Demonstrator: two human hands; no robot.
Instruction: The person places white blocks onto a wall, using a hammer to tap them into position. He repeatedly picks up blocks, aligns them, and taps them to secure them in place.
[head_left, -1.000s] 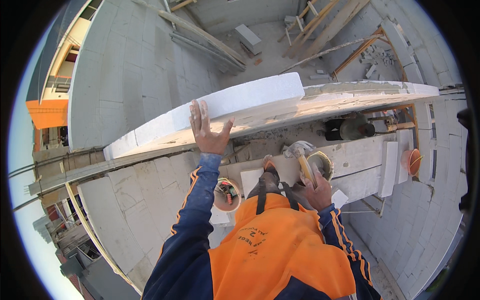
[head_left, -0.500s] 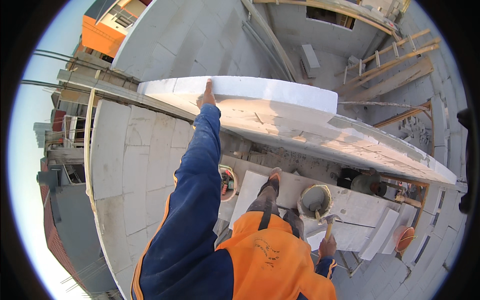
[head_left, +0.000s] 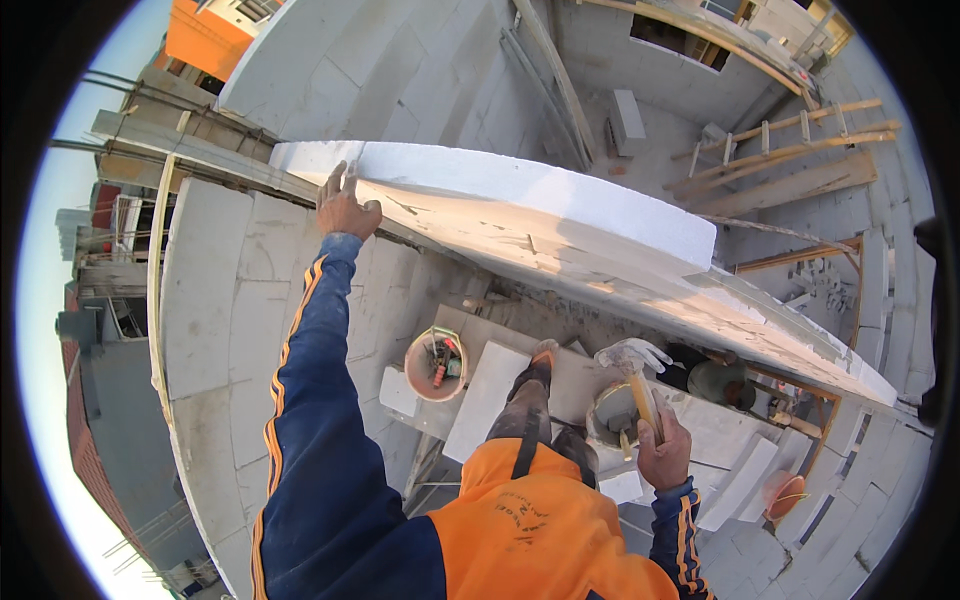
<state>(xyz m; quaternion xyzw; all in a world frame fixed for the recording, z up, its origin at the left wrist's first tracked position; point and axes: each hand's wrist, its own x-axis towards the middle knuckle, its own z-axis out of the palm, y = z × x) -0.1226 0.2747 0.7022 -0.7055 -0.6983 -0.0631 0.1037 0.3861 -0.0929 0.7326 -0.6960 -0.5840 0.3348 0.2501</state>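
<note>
My left hand (head_left: 347,207) lies with fingers spread against the near upper edge of the pale block wall, close to a joint between two blocks. The white top block (head_left: 520,190) runs rightward from there. My right hand (head_left: 665,450) is wrapped round the wooden handle of a hammer (head_left: 642,395), which is raised below the wall. The hammer's pale head (head_left: 632,353) points toward the wall and is apart from it. Under the hammer sits a mortar bucket (head_left: 607,415), partly hidden, with a trowel-like tool in it.
A bucket of tools (head_left: 436,364) stands on the planks by my feet. Loose white blocks (head_left: 488,400) lie beside it. Another person (head_left: 715,380) is low down near the wall. A wooden ladder (head_left: 790,140) leans beyond the wall, and an orange bowl (head_left: 785,495) sits at right.
My left hand has moved left along the wall edge, from the top face to the near side. My right hand has raised the hammer up toward the wall.
</note>
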